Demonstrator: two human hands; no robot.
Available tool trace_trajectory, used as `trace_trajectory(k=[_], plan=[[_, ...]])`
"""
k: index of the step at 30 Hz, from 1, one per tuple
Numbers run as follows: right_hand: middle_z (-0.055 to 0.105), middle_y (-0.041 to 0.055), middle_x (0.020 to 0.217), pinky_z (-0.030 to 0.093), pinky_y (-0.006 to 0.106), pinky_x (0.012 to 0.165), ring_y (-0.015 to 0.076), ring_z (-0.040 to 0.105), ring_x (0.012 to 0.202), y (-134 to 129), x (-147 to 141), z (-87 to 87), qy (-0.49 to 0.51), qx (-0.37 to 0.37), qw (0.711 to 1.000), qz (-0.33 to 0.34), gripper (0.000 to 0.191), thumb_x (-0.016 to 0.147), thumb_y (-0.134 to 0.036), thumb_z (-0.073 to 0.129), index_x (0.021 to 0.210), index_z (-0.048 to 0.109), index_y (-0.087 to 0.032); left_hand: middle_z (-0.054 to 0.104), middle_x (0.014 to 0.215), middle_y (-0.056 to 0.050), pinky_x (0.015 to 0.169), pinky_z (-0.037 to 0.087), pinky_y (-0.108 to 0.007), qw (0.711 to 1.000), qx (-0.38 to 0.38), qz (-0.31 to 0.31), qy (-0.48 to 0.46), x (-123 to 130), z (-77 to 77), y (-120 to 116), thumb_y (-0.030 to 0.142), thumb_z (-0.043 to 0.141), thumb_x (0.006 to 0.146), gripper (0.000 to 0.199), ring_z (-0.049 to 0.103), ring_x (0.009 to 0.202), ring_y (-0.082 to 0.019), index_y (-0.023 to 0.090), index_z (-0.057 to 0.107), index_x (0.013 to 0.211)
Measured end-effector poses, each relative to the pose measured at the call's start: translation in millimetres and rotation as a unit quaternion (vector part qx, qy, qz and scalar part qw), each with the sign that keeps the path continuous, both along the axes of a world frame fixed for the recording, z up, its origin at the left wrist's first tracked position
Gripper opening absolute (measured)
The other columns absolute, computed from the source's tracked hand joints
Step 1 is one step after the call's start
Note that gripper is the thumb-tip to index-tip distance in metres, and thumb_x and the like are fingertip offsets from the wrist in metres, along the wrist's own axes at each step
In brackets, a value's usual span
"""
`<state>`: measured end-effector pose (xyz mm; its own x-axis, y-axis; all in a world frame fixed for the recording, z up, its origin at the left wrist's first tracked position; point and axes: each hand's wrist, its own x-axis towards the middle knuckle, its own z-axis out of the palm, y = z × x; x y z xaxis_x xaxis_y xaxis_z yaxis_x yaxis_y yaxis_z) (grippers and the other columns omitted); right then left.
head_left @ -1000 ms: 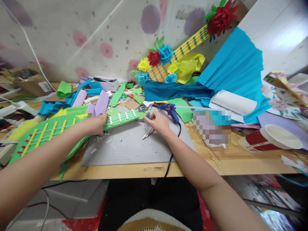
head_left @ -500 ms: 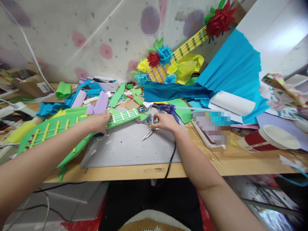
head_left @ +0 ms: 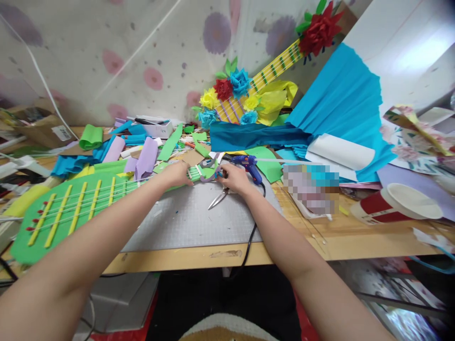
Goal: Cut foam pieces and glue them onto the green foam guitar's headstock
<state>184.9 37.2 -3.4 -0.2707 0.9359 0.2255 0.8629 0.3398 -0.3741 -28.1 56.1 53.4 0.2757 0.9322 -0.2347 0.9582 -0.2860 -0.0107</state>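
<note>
A green paper guitar (head_left: 80, 203) with yellow bars and white strings lies on the left side of the table, its neck reaching toward the middle. My left hand (head_left: 178, 174) is closed around the neck near its far end. At the headstock (head_left: 209, 171), my right hand (head_left: 232, 178) has its fingers bent together by the purple and blue trim; what they pinch is hard to see. Just below that hand, silver scissors (head_left: 217, 199) rest on the grey cutting mat (head_left: 199, 227). A blue glue gun (head_left: 249, 163) lies right behind the right hand.
A yellow guitar with paper flowers (head_left: 232, 109) leans on the back wall. Blue crepe paper (head_left: 337, 104) stands at the right, near a red and white cup (head_left: 387, 206). Paper scraps (head_left: 145, 156) and a white box (head_left: 156, 128) crowd the back left.
My left hand has slid right along the neck toward the headstock. The guitar has shifted slightly left and down in view. My right hand has moved a little left, closer to the headstock.
</note>
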Motion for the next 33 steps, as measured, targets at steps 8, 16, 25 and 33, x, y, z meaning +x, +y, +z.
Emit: trace_trajectory(k=[8,16,25,33], plan=[[0.064,-0.0002,0.086,0.034,0.023,0.064,0.0146,0.056,0.079,2,-3,0.3,0.039,-0.039,0.998,-0.037,0.027,0.074,-0.033,0.055,0.099,0.061,-0.023,0.06,0.112,-0.01,0.074,0.045,-0.028,0.997,-0.018,0.03,-0.066,2,-9.9,-12,0.04,0.066,0.055,0.066,0.058,0.098,-0.026,0.017,0.05,0.116],[0.064,0.0011,0.082,0.031,0.023,0.059,0.0154,0.056,0.077,-1,-9,2.9,-0.003,-0.038,0.999,-0.034,0.016,0.074,-0.032,0.052,0.08,0.062,-0.021,0.055,0.121,-0.014,0.085,0.041,-0.032,0.992,0.033,0.042,-0.115,16,-22.0,-20,0.049,0.069,0.053,0.08,0.051,0.111,-0.029,0.015,0.043,0.12],[0.065,-0.0002,0.083,0.034,0.024,0.062,0.0158,0.057,0.078,-6,-7,5.1,0.022,-0.049,0.998,-0.032,0.025,0.073,-0.028,0.053,0.097,0.059,-0.022,0.055,0.121,-0.008,0.083,0.042,-0.033,0.975,0.094,0.093,-0.181,19,-33.8,-29,0.048,0.065,0.059,0.074,0.052,0.108,-0.027,0.02,0.039,0.122],[0.065,0.0014,0.084,0.034,0.024,0.061,0.0166,0.057,0.078,-9,-8,6.1,0.018,-0.049,0.998,-0.044,0.023,0.074,-0.029,0.052,0.095,0.056,-0.021,0.06,0.111,-0.006,0.082,0.042,-0.033,0.971,0.124,0.086,-0.185,21,-38.5,-30,0.05,0.062,0.061,0.063,0.055,0.102,-0.026,0.022,0.045,0.116]])
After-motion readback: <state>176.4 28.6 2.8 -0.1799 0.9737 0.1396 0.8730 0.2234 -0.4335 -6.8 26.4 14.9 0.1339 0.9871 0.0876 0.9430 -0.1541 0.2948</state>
